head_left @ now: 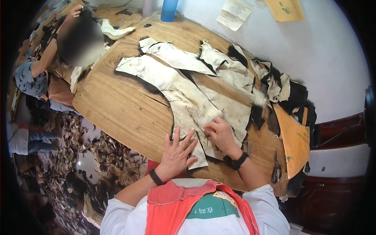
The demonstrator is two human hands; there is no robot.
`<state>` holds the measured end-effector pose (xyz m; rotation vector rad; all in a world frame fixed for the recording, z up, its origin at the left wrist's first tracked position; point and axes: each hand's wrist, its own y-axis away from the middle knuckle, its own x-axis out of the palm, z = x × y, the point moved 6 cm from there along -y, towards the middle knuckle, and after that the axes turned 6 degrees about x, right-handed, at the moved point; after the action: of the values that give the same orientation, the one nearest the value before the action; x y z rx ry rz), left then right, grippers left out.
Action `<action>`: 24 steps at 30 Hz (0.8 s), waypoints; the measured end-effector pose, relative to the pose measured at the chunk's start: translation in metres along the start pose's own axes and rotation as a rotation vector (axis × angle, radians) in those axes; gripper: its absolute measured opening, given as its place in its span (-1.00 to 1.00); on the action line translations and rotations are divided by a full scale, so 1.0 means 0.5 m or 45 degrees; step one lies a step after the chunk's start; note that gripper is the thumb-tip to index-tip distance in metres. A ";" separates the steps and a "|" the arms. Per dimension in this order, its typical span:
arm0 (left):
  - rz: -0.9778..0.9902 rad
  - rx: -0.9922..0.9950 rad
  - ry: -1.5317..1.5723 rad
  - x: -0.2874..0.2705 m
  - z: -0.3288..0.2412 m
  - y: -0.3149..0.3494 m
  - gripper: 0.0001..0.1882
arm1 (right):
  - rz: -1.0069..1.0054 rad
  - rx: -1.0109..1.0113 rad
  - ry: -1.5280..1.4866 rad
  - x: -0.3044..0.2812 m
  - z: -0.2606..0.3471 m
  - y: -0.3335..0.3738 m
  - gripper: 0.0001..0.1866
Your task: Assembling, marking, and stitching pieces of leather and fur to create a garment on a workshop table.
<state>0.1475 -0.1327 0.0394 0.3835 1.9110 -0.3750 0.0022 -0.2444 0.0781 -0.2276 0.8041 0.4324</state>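
Note:
A pale, cream-sided fur pelt [178, 92] with dark hair showing at its edges lies skin side up on the wooden table, its near end in front of me. My left hand [178, 152] rests flat with fingers spread on the pelt's near left part. Beside it, my right hand [222, 135] is closed in a pinch over the pelt, holding something small and dark that I cannot make out. More cream hide pieces [227, 98] lie alongside to the right, partly overlapping.
Black-handled scissors [276, 171] and an orange paper sheet [291, 143] lie at the right, near dark fur scraps [295, 96]. A blue cup [169, 11] stands by the wall. Another person [33, 76] works at the far left. Scraps [90, 172] litter the floor.

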 end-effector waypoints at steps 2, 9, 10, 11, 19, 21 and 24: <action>0.025 -0.001 -0.022 0.000 -0.001 0.001 -0.18 | -0.102 0.140 -0.064 0.012 0.004 0.020 -0.95; 0.008 0.001 -0.034 -0.002 -0.002 -0.006 -0.14 | -0.291 0.211 -0.111 0.076 0.001 0.076 -0.90; 0.002 0.002 -0.041 -0.002 -0.002 -0.006 -0.13 | -0.302 0.197 -0.081 0.077 0.002 0.077 -0.90; 0.004 0.007 -0.041 -0.003 -0.003 -0.006 -0.13 | -0.316 0.184 -0.049 0.076 0.004 0.078 -0.91; -0.032 -0.022 -0.078 -0.004 -0.005 -0.012 -0.11 | -0.183 0.111 -0.073 0.062 0.009 0.099 -0.92; -0.028 -0.039 -0.099 -0.003 -0.009 -0.013 -0.11 | -0.181 0.085 -0.048 0.061 0.008 0.119 -0.92; -0.012 -0.064 -0.132 -0.006 -0.014 -0.017 -0.09 | -0.184 0.094 -0.029 0.062 0.009 0.160 -0.91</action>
<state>0.1392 -0.1375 0.0454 0.3158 1.8179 -0.3455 -0.0123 -0.1627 0.0554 -0.2101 0.7741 0.2687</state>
